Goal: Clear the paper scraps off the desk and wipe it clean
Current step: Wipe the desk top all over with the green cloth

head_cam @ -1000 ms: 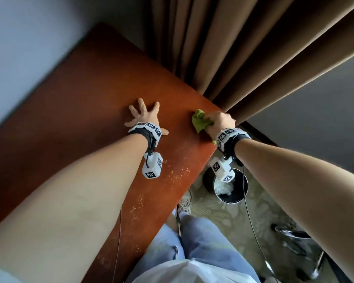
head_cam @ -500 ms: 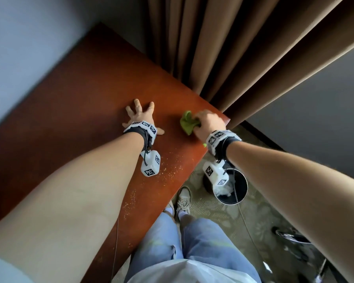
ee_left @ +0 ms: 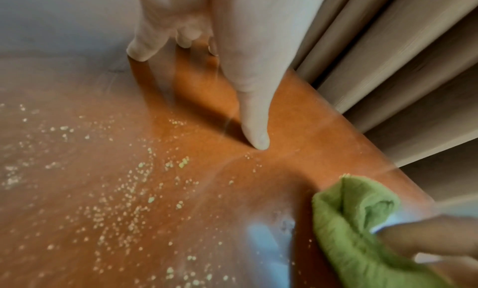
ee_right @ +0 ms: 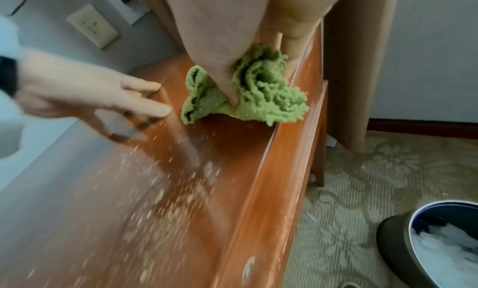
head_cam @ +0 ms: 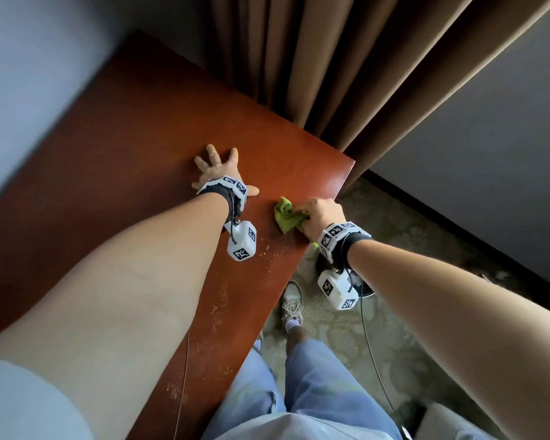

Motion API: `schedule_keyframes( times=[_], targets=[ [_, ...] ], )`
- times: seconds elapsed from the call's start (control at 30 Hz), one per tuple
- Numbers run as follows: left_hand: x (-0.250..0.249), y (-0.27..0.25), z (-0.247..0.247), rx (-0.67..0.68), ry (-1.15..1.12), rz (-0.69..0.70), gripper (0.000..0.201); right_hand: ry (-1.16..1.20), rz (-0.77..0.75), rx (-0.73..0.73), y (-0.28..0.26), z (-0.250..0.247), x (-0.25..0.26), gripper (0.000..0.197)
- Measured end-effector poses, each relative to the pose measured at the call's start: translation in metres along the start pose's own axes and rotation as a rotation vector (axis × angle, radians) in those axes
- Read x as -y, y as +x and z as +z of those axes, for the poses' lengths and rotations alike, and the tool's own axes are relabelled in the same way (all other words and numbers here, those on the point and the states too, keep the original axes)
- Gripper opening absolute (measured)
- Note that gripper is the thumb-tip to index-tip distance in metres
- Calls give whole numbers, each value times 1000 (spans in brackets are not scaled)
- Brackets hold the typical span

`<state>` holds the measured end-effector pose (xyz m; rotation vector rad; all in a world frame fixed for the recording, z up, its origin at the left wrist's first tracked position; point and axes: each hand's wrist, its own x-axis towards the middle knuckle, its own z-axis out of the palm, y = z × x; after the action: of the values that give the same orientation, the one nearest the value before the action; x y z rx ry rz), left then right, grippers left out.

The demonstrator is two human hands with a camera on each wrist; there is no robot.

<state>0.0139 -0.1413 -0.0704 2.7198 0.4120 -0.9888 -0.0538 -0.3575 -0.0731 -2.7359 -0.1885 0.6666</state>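
A reddish-brown wooden desk (head_cam: pixel 134 144) fills the left of the head view. My left hand (head_cam: pixel 218 168) lies flat on it with fingers spread, holding nothing. Just to its right, near the desk's right edge, my right hand (head_cam: pixel 319 214) grips a crumpled green cloth (head_cam: pixel 285 215) and presses it on the wood. The green cloth (ee_right: pixel 258 85) bulges out around my thumb in the right wrist view. Fine pale crumbs (ee_left: pixel 124 190) are scattered over the desk on the near side of both hands. The same crumbs (head_cam: pixel 229 300) dot the desk's near edge.
Brown curtains (head_cam: pixel 346 68) hang along the desk's far right side. On the patterned carpet to the right stands a dark round bin (ee_right: pixel 437 243) with white paper inside. A wall socket (ee_right: pixel 93 25) sits on the grey wall. My jeans and a shoe (head_cam: pixel 292 301) are below the desk edge.
My right hand has dragged the green cloth along the desk's right edge toward me, away from the curtain. The left hand has stayed flat on the desk.
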Motion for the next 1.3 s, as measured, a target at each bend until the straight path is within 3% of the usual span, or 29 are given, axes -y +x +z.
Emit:
schedule_keyframes(
  times=[0.2,0.3,0.4,0.47,0.63,0.8,0.9,1.13,1.23,1.3],
  targets=[
    [35,-25,-10,-12,-22,166,84,-82,-41,197,-28,20,38,49],
    [66,-38,-19,-93,-66,215,78,74,69,57,-25,10,44,40],
    [101,-46,-20,-122,-58,172,74,294,235,-175,-16,-2,44,26],
    [121,-49,-17,-122,-59,108,73,386,300,-248,-7,-7,46,24],
    [154,-53,1,-74,-129,-54,82,396,377,-317,18,-2,48,30],
    [184,-48,15,-47,-145,-128,91,300,419,-257,27,13,50,38],
    [193,-46,21,-36,-111,-109,98,201,338,-222,25,20,65,46],
    [195,-43,18,16,-115,-93,101,-58,-106,52,-6,38,101,55],
    [194,-46,17,52,-97,-88,112,-11,-148,143,-14,38,110,47],
    [195,-47,17,72,-86,-85,119,117,-60,47,-8,35,108,43]
  ],
)
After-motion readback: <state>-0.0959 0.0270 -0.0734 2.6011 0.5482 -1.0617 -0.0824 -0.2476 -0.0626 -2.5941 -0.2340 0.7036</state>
